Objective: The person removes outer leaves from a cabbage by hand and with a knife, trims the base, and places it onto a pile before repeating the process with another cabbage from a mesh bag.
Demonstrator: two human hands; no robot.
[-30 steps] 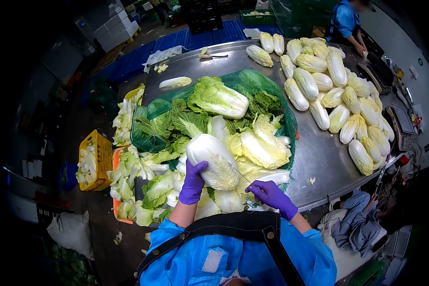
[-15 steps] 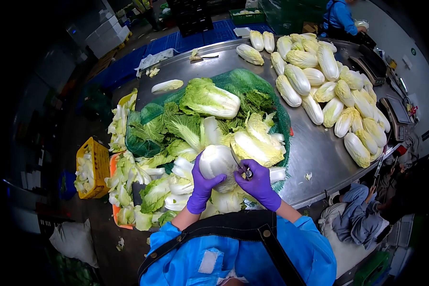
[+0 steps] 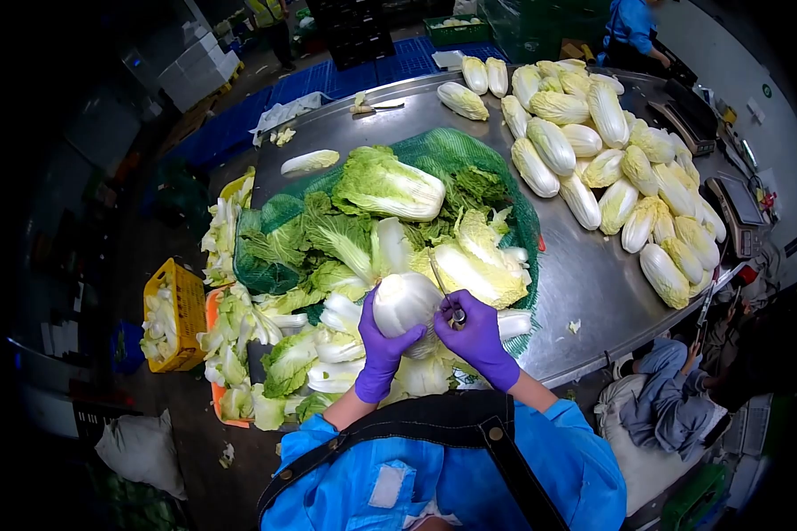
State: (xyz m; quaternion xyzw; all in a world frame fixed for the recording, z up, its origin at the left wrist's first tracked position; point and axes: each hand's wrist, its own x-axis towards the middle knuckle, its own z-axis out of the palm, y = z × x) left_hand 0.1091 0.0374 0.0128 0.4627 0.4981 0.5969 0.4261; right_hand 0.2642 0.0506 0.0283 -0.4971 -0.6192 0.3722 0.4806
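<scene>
Both my hands wear purple gloves. My left hand (image 3: 383, 345) grips a pale napa cabbage (image 3: 406, 305) from below and the left, its cut base turned toward me. My right hand (image 3: 475, 332) holds a knife (image 3: 444, 290) whose blade lies against the cabbage's right side. The cabbage rests above a heap of trimmed leaves (image 3: 328, 354) at the near edge of the steel table (image 3: 593, 283). Behind it a green net (image 3: 469, 159) holds more untrimmed cabbages (image 3: 390, 186) and loose green leaves.
Several trimmed cabbages (image 3: 611, 168) lie in rows on the table's right half. A yellow crate (image 3: 173, 314) of leaves stands on the floor at left. Scales (image 3: 691, 124) sit at the far right edge. A person in blue (image 3: 633, 26) works at the far end; another person (image 3: 673, 407) sits low right.
My left hand turned the cabbage from lying flat to base toward me and drew it closer. My right hand came up from the table edge and set the knife against the cabbage.
</scene>
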